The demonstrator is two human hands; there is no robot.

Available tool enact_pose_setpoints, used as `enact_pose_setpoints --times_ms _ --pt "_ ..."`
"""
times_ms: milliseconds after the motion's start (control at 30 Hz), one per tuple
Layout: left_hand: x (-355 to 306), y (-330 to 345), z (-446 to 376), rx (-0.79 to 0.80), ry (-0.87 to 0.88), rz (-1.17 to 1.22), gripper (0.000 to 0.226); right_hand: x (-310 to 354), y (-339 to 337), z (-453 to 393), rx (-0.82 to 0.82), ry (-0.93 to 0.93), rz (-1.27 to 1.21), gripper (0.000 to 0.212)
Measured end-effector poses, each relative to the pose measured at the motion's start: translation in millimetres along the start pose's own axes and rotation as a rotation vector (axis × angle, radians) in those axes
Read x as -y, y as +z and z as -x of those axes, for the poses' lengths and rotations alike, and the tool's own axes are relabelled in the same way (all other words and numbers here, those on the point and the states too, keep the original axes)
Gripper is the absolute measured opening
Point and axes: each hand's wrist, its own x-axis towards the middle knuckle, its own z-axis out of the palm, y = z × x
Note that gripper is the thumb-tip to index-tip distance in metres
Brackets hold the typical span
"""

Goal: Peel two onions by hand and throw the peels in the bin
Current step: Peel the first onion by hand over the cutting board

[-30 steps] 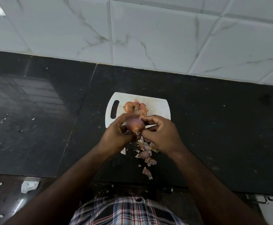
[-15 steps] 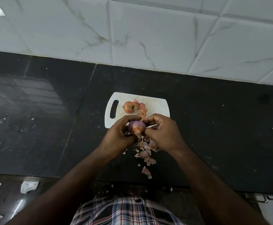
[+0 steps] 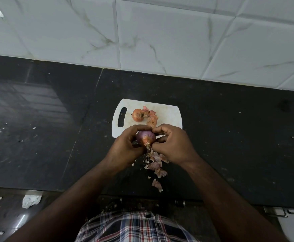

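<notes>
Both hands hold a purple onion (image 3: 145,137) above the front edge of a white cutting board (image 3: 169,114). My left hand (image 3: 125,149) grips it from the left, fingers curled round it. My right hand (image 3: 174,145) pinches at its root end from the right. The onion's purple flesh shows, with a patch of orange skin at the root. A second onion (image 3: 137,115), still in its orange skin, lies on the board beside loose peel (image 3: 151,117). Several peel scraps (image 3: 155,165) lie on the black counter below my hands.
The black stone counter (image 3: 230,137) runs left and right, with white marble wall tiles (image 3: 160,41) behind it. Its front edge lies close to my checked shirt. A crumpled white scrap (image 3: 31,200) lies on the floor at lower left. No bin is in view.
The onion has been turned in my hands, and its purple flesh now shows where pale skin faced the camera. Both hands stay in the same place.
</notes>
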Motion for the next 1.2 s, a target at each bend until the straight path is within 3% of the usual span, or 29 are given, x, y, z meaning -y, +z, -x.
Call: enact_pose_setpoints --times_ms 267,533,900,1067,1200 --pt "3.6 1.2 0.7 0.011 -0.033 -0.002 0.066 -3.7 2.0 -3.8 -0.047 -0.038 0.055 0.030" --pt "-3.9 -3.5 -1.0 -0.046 -0.105 0.125 0.062 -16.7 3.4 0.8 -0.102 0.014 -0.212 0.028" --pt "-1.5 -3.5 -2.5 -0.027 -0.133 0.159 0.061 -8.9 11.4 3.0 -0.210 -0.068 -0.127 0.027" --pt "1.7 -5.2 -0.7 0.017 -0.190 0.352 0.065 -13.1 6.4 -1.6 -0.237 -0.050 -0.039 0.024" --pt "2.8 -7.5 -0.1 0.047 -0.227 0.541 0.069 -22.7 3.6 -2.1 -0.161 -0.018 0.073 0.021"
